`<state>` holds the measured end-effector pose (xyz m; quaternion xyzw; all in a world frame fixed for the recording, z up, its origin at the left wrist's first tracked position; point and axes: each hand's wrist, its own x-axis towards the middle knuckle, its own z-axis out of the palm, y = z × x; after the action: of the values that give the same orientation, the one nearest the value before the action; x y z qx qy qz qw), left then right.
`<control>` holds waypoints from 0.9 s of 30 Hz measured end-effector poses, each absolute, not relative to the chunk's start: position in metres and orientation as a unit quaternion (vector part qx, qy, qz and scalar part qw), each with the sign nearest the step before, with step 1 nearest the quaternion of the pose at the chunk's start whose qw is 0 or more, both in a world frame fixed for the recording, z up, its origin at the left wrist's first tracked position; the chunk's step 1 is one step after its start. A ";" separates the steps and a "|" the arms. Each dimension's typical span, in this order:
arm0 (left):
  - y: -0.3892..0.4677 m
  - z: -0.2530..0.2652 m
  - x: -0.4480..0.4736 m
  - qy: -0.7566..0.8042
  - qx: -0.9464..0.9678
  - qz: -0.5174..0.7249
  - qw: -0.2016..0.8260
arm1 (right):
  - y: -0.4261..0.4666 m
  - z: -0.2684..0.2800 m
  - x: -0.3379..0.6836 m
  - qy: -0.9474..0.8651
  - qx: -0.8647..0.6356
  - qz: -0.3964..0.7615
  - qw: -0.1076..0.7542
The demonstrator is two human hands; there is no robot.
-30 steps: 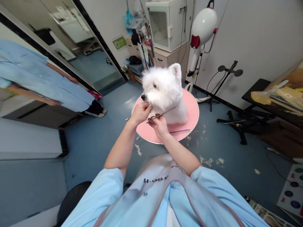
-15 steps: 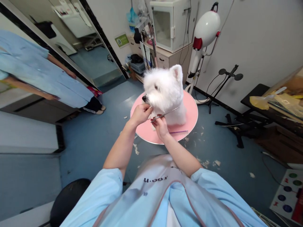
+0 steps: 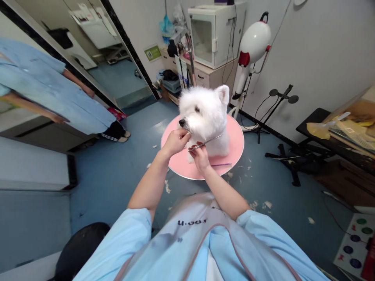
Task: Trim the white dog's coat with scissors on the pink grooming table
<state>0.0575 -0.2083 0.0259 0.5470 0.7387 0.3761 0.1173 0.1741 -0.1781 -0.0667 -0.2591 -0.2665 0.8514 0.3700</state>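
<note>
Dog: white Westie-type dog (image 3: 205, 113), up on the pink round table (image 3: 236, 134), muzzle turned to L hand's side.
Coat: prob. v. soft + fluffy over a firm body; should give under light pressure.
Muzzle: likely the delicate bit, w/ eye, nose + lips close together; if dog's live, it could twist.
Chin: best hold, I'd say: small pinch of hair or light support under jaw, no squeezing.
L hand: L hand (image 3: 176, 141) above table, fingertips closed in a pinch on chin hair.
R hand: R hand (image 3: 201, 158) over table's near side, gripping steel shears (image 3: 209, 141) at the handle end; blades lie below jaw.
Shears: prob. light, stiff, slick; hold by handles, mind tips. Blade gap too fine to make out.
Purple tool: thin purple tool (image 3: 222, 165), flat on table nr its near rim.
Floor: white fur tufts (image 3: 167, 187) just off table's near edge.
Dryer: white stand dryer (image 3: 254, 41), beyond table.
Co-worker: person in blue smock (image 3: 64, 93), well apart from table, L side.
</note>
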 end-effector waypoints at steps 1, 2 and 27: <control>-0.208 0.027 0.058 0.734 0.553 0.378 0.117 | -0.175 -0.068 0.173 -0.272 -0.271 0.844 0.373; -0.208 0.028 0.059 0.730 0.557 0.380 0.117 | -0.173 -0.068 0.172 -0.281 -0.282 0.838 0.374; -0.205 0.030 0.067 0.757 0.503 0.401 0.118 | -0.147 -0.083 0.176 -0.318 -0.265 0.829 0.376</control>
<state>0.0671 -0.2054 0.0297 0.5029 0.7565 0.4011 0.1177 0.1764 -0.1470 -0.0829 -0.2654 -0.3183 0.8287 0.3761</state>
